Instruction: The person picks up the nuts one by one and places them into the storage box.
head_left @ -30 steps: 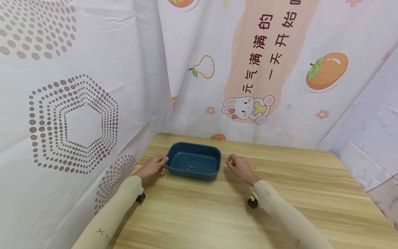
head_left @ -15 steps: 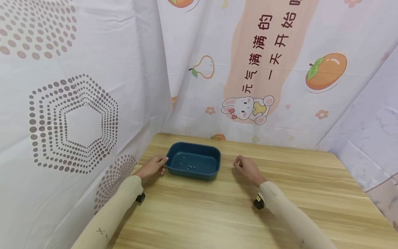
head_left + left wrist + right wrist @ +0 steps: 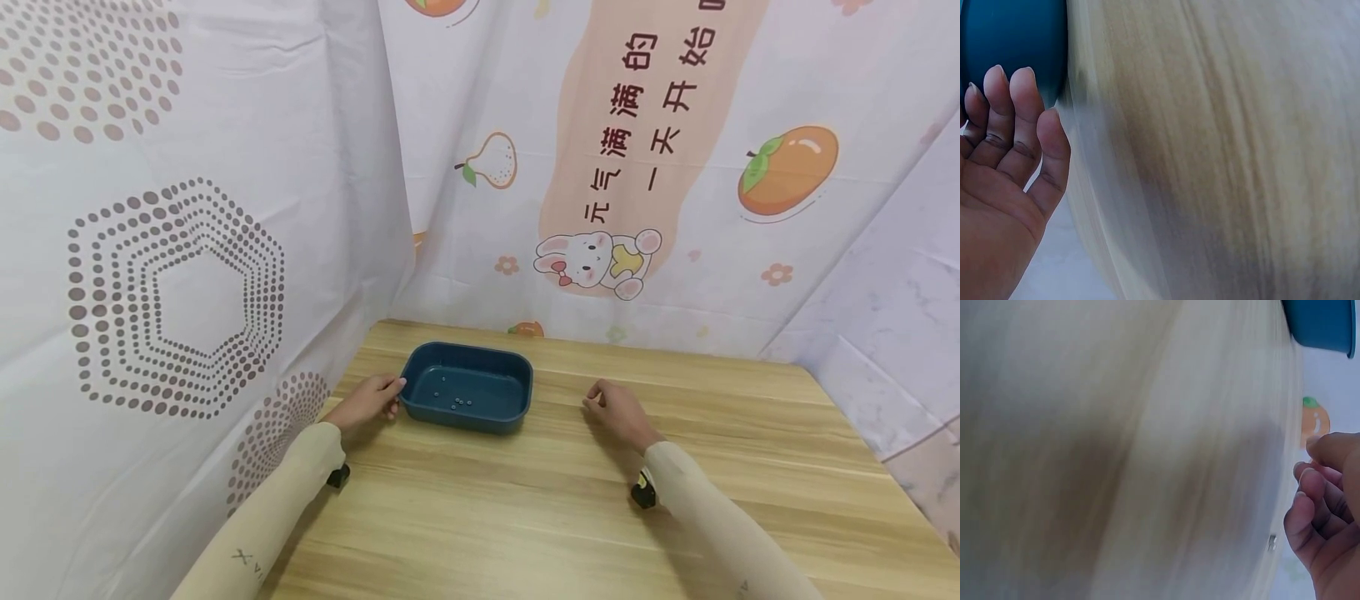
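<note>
A dark blue rectangular tray (image 3: 487,423) stands on the wooden table, with several tiny metallic pieces (image 3: 460,402) scattered over its floor. At its left end my left hand (image 3: 369,398) holds the rim, the thumb on top; in the left wrist view the fingers (image 3: 1022,94) lie against the outer wall. My right hand (image 3: 618,412) is over the table to the right of the tray, its fingers loosely curled with nothing visible between them. One small metallic piece (image 3: 1272,542) lies on the table near the right fingertips in the right wrist view; the hand hides it in the head view.
The wooden table (image 3: 480,517) reaches back to a white printed curtain (image 3: 465,275). Another patterned curtain (image 3: 210,300) hangs close along the left side, beside my left arm. A pale marbled cloth (image 3: 892,358) borders the right side.
My right hand has moved to the right, away from the tray, and now covers the small piece on the table. The left hand and the tray have stayed in place.
</note>
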The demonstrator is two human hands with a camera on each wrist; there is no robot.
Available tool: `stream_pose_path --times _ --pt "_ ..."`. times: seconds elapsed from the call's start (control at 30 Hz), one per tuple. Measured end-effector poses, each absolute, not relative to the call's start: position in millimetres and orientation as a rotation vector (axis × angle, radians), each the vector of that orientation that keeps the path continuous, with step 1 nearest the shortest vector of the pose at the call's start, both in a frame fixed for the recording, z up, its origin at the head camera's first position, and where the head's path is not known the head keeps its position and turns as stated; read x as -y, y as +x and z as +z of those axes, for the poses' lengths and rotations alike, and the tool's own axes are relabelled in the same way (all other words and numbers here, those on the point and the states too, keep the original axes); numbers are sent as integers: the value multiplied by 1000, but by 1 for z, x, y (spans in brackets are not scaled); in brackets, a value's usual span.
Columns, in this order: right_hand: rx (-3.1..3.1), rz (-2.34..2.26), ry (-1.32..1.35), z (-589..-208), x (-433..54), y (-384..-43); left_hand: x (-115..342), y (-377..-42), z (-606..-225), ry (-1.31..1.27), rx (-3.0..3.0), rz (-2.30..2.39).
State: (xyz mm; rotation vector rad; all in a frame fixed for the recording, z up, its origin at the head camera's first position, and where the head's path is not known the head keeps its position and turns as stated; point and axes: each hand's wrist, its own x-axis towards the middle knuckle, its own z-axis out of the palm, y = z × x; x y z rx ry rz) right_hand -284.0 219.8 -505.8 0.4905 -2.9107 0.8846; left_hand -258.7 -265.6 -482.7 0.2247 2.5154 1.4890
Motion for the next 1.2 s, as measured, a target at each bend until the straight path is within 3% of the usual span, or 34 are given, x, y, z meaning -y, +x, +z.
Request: stream_pose_path --times 1.2 --pt "2873 835 388 -516 -268 -283 268 -259 -484 228 -2499 1507"
